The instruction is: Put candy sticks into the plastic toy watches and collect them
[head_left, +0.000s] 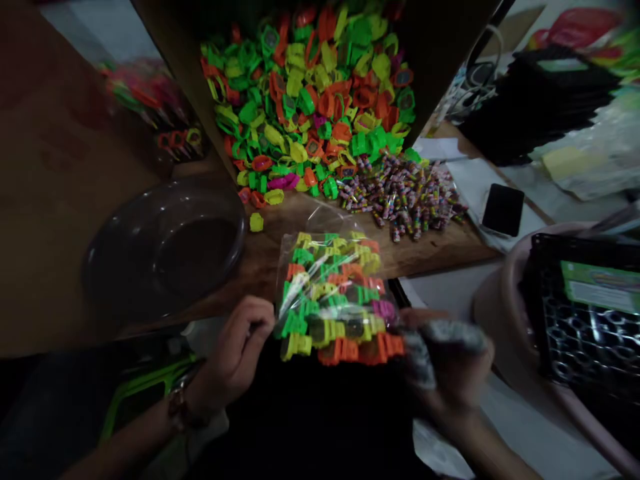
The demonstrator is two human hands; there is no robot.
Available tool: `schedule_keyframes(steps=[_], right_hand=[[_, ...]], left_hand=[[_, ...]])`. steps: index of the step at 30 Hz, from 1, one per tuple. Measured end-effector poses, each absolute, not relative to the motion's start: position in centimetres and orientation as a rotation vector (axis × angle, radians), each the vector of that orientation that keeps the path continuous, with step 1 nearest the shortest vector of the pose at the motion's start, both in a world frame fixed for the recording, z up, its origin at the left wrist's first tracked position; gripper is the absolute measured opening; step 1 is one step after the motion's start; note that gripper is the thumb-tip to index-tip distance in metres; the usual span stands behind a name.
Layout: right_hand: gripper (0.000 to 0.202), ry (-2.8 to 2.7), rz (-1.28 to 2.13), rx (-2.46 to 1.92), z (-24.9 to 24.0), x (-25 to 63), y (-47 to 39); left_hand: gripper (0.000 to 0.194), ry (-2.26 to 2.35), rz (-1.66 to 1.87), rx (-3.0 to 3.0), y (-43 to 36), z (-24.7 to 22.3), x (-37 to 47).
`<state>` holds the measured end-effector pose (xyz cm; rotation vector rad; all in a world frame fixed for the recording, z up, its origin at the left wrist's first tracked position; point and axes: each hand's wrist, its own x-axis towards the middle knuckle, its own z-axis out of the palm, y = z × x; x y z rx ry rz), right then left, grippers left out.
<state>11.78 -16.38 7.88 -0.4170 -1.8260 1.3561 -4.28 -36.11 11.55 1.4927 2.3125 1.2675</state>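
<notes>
A clear plastic bag (333, 293) packed with rows of neon toy watches is held up in front of me, tilted. My left hand (245, 343) has its fingers closed on the bag's left edge; a wristwatch (178, 403) is on that wrist. At the bag's right edge is my right hand (457, 373), blurred by motion. It is closed around a mottled grey object (453, 335) with two arm-like parts, whose kind I cannot make out. Beyond the bag, loose toy watches (310, 100) in green, yellow and orange spill from a large box.
Small wrapped candies (407, 193) lie heaped on the wooden table. A dark basin (165, 247) sits at left, a phone (503, 210) at right. Near right, a tub (500, 320) carries black trays (595, 307). Black stacked packs (540, 100) stand behind.
</notes>
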Motion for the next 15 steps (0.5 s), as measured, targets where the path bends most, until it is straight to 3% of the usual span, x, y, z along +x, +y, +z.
schedule_keyframes(steps=[3, 7, 15], right_hand=[[0.032, -1.567, 1.338, -0.393, 11.5, 7.8, -14.3], [0.034, -1.488, 1.423, -0.239, 16.9, 3.5, -11.9], [0.022, -1.351, 1.765, -0.006, 27.8, -0.4, -12.8]], left_hand=[[0.009, 2.606, 1.193, 1.516, -32.9, 15.5, -7.0], [0.005, 2.857, 1.191, 1.501, -30.2, 20.2, -10.7], [0.004, 2.505, 1.918, 1.110, -29.3, 27.3, -13.5]])
